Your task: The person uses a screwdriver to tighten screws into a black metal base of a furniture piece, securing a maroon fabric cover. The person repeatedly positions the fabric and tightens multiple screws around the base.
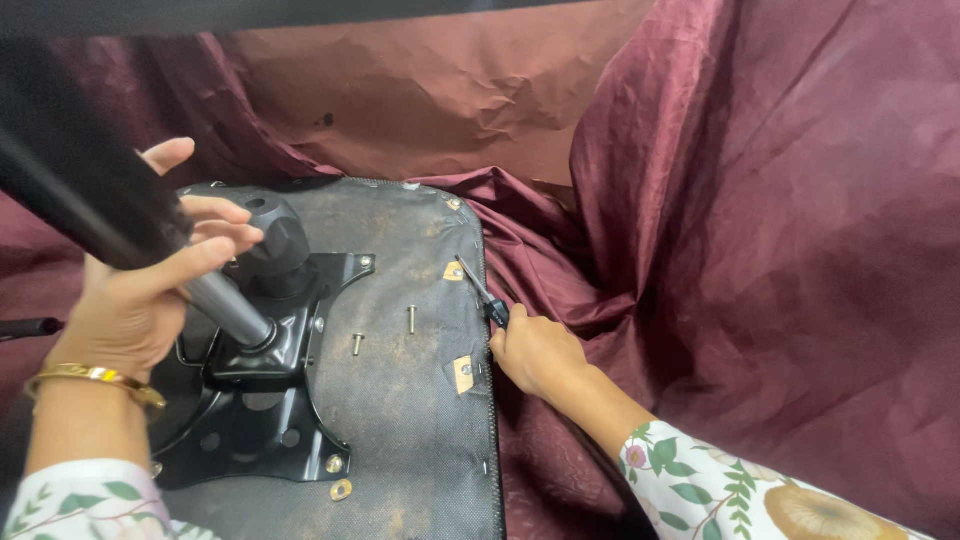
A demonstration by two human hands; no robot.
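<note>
The left hand [135,295] is wrapped around a grey metal pole [225,308], with the fingers [215,228] curled over the top of it and the thumb sticking up. A gold bangle [95,380] sits on that wrist. The pole slants down into a black metal plate [270,420] that lies on the underside of a chair seat [410,420]. The seat is flat, dark and a bit dirty, and it lies upside down on a big dark red cloth [760,250]. A black knob [280,240] stands on the plate just beside the fingers of the left hand. The right hand [535,355] is at the right edge of the seat. It is closed around the dark handle of a screwdriver [485,295], and the thin metal tip points up and left toward a small gold bracket [454,271] near the seat's edge. Another gold bracket [463,374] sits lower down on the same edge, just beside the right hand. Two loose screws [411,319] stand up on the seat between the plate and the right hand. Both sleeves are white with green leaves and flowers on them. The red cloth is crumpled and rises up like a wall behind the seat and on the right side.
</note>
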